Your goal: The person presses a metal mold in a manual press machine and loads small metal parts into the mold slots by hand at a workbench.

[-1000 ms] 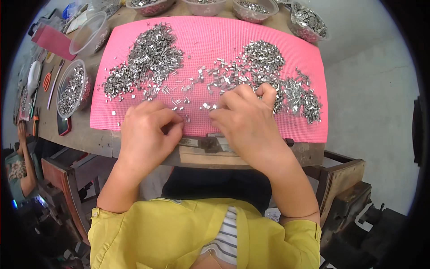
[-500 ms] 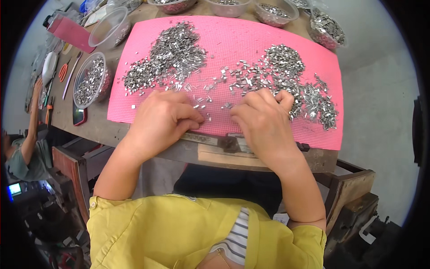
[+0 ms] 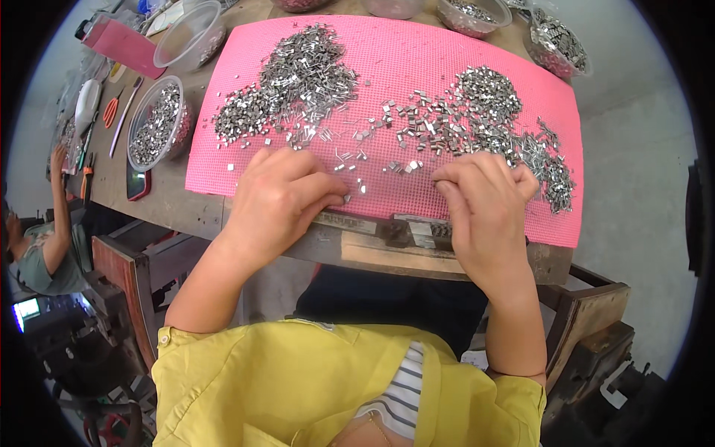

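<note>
My left hand (image 3: 281,195) is closed in a pinch at the near edge of the pink textured mat (image 3: 387,52), with a small shiny metal piece (image 3: 348,199) at its fingertips. My right hand (image 3: 490,205) is also pinched, its thumb and index finger meeting over the mat; whatever they hold is too small to make out. Between the hands lie a few loose metal pieces (image 3: 411,166). Below them, a narrow metal fixture (image 3: 396,232) runs along the table's front edge. Beyond my left hand spreads a pile of small metal parts (image 3: 309,71); another pile (image 3: 488,100) lies beyond my right.
Plastic bowls of metal parts (image 3: 179,132) stand left of the mat and along its far side. At left are a phone (image 3: 138,183), orange-handled scissors (image 3: 111,112), a pen (image 3: 126,115) and a pink bottle (image 3: 123,48). Another person (image 3: 48,249) sits at far left.
My right hand has moved right, away from my left hand, uncovering more of the metal fixture. My left hand keeps its pinch near the mat's edge. The whole view has shifted slightly.
</note>
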Demonstrator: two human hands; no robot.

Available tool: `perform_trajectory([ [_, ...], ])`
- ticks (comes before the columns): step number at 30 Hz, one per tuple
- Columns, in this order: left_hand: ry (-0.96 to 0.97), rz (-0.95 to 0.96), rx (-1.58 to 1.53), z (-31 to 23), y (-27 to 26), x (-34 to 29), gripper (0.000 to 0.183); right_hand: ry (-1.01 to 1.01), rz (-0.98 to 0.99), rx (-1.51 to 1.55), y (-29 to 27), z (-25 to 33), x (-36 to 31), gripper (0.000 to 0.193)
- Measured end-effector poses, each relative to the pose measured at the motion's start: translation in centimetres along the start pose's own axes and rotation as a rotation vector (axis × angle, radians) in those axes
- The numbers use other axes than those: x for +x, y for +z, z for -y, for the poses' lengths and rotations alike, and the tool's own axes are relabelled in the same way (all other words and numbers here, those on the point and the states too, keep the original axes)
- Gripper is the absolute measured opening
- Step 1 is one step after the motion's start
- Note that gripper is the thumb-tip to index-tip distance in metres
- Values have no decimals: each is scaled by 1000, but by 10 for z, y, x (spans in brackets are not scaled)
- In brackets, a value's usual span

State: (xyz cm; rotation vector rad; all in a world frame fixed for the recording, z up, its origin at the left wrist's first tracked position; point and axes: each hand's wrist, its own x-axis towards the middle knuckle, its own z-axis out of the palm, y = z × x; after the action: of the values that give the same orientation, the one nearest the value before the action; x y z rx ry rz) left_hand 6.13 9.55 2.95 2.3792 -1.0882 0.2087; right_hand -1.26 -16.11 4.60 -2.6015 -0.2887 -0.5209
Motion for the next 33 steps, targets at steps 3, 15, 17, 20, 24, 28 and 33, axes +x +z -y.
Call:
perform_trajectory([
  [3, 45, 27, -5, 4, -2, 2, 10, 102, 41, 8, -12, 0, -11, 6],
  [15, 97, 173, -58, 6, -12, 31, 8, 143, -19, 22, -24, -2, -54, 12],
  [17, 67, 135, -62, -1, -8, 29, 8, 120, -47, 9, -21, 1, -56, 15],
  [20, 85, -50, -112, -21, 4, 25, 11, 75, -77, -23, -14, 6, -58, 20],
  [24, 157, -153, -164, -59, 23, 27, 16, 48, -92, -95, -7, 7, -61, 23],
  [28, 168, -199, -137, -72, 43, 26, 24, 44, -113, -139, -5, 11, -58, 16],
  [33, 203, -210, -76, -74, 55, 22, 21, 5, -114, -203, 0, 13, -59, 16],
])
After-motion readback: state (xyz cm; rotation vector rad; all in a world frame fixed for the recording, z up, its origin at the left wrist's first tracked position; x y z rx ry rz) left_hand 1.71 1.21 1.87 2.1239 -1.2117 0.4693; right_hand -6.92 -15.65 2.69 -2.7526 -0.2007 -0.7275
